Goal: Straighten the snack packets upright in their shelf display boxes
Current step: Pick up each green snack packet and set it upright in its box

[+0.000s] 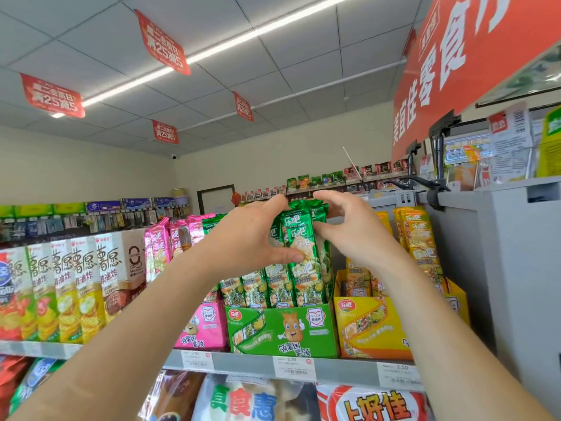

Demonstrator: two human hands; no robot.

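The left hand (pixel 252 238) and right hand (pixel 352 238) clasp the tops of green snack packets (pixel 299 235) standing in the green display box (pixel 282 329); probably best squeezed evenly, then settled straight down inside it.

The green snack packets (pixel 303 278) are gleaming as glossy, crinkled foil; the green display box (pixel 282 329) is showing smooth printed cardboard; the shelf rail (pixel 243 364) is looking like matt metal, carrying paper price labels (pixel 294 368).
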